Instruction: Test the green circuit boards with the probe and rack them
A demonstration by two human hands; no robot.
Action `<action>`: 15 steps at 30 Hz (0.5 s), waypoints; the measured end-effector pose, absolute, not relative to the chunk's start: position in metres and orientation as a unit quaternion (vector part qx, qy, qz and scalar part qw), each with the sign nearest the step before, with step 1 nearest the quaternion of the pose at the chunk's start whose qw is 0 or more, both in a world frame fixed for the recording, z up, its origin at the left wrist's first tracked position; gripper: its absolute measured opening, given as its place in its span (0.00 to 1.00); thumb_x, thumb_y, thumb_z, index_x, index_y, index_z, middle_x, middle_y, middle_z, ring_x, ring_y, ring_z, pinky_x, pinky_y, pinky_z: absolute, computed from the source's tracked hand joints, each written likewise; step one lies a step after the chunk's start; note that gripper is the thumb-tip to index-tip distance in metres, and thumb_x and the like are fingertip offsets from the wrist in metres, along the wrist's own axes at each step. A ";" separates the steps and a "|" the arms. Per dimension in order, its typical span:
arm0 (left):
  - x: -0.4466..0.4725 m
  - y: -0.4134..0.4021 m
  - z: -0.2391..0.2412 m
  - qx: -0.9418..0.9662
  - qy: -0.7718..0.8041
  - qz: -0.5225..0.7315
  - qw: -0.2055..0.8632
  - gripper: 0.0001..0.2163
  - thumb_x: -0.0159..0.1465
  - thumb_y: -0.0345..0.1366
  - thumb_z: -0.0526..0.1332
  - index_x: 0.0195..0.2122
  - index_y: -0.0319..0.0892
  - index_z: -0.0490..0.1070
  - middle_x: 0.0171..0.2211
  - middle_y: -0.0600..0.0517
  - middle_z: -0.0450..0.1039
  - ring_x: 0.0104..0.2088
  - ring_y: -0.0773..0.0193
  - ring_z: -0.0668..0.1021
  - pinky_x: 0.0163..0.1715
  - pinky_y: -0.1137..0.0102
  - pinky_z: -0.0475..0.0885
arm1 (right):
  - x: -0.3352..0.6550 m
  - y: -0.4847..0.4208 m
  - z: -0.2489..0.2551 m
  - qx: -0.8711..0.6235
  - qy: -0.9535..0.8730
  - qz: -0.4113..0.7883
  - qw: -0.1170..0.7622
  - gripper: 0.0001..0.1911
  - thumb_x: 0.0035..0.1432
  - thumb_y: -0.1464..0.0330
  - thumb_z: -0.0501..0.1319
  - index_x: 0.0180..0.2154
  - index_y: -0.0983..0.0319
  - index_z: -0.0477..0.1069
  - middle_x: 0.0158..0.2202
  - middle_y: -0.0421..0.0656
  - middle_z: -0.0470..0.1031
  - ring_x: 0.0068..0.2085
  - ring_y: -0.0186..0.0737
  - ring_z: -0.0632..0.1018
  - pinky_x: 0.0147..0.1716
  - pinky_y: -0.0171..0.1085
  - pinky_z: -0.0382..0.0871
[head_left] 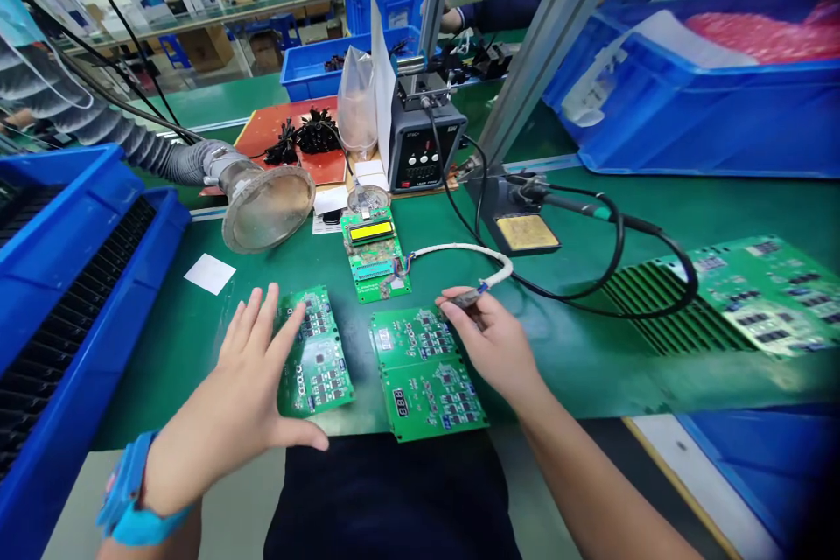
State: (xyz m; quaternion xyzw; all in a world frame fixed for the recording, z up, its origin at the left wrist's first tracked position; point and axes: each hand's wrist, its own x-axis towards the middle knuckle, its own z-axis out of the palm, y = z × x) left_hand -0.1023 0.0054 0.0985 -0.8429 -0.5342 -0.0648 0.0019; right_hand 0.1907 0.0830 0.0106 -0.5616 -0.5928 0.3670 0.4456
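Note:
My left hand (259,376), fingers spread, hovers over the left edge of a green circuit board (321,359) and partly covers it. Whether it touches the board I cannot tell. My right hand (492,337) pinches a small grey probe (467,297) at the upper right corner of a second circuit board (426,376); contact at its tip is not clear. From the probe a white-sleeved cable (465,249) runs to a small test board (374,258) with a lit yellow display. The second board carries a dark digit display near its lower left.
A soldering station (426,144) stands behind, its iron (577,206) resting in a holder beside a yellow sponge (528,232). A fume duct (269,201) hangs left. Stacked circuit boards (754,297) lie right. Blue bins (715,114) flank the bench. A co-worker's arm (479,13) shows beyond.

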 end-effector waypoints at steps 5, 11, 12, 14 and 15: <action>-0.022 -0.011 0.091 -0.900 -0.396 -0.139 -0.116 0.24 0.65 0.49 0.60 0.58 0.42 0.64 0.62 0.43 0.61 0.64 0.51 0.61 0.60 0.54 0.63 | 0.188 0.083 0.012 -0.558 -0.623 0.333 0.436 0.13 0.59 0.59 0.58 0.39 0.61 0.72 0.38 0.46 0.78 0.39 0.43 0.78 0.42 0.43 0.72; 0.015 -0.013 0.043 -0.879 -0.419 -0.183 -0.134 0.10 0.66 0.34 0.60 0.48 0.47 0.72 0.54 0.46 0.71 0.56 0.54 0.72 0.56 0.57 0.69 | 0.186 0.082 0.017 -0.553 -0.664 0.274 0.422 0.09 0.59 0.62 0.58 0.38 0.60 0.71 0.36 0.46 0.78 0.38 0.44 0.78 0.41 0.42 0.72; 0.014 -0.012 0.040 -0.878 -0.420 -0.187 -0.136 0.10 0.66 0.34 0.60 0.48 0.48 0.72 0.54 0.47 0.71 0.56 0.54 0.72 0.56 0.57 0.69 | 0.185 0.082 0.017 -0.553 -0.667 0.266 0.423 0.09 0.59 0.62 0.58 0.37 0.60 0.71 0.36 0.45 0.78 0.38 0.43 0.78 0.40 0.41 0.72; 0.012 -0.012 0.038 -0.874 -0.421 -0.198 -0.141 0.09 0.67 0.34 0.59 0.48 0.48 0.72 0.54 0.47 0.71 0.56 0.55 0.72 0.56 0.58 0.68 | 0.183 0.083 0.017 -0.554 -0.667 0.250 0.431 0.08 0.59 0.63 0.58 0.36 0.60 0.71 0.34 0.45 0.78 0.36 0.43 0.78 0.39 0.40 0.72; 0.011 -0.012 0.038 -0.872 -0.421 -0.202 -0.146 0.09 0.67 0.34 0.59 0.48 0.48 0.72 0.53 0.48 0.71 0.56 0.55 0.71 0.56 0.58 0.68 | 0.182 0.083 0.016 -0.555 -0.665 0.243 0.436 0.07 0.58 0.63 0.59 0.36 0.60 0.71 0.33 0.44 0.78 0.35 0.42 0.78 0.39 0.40 0.72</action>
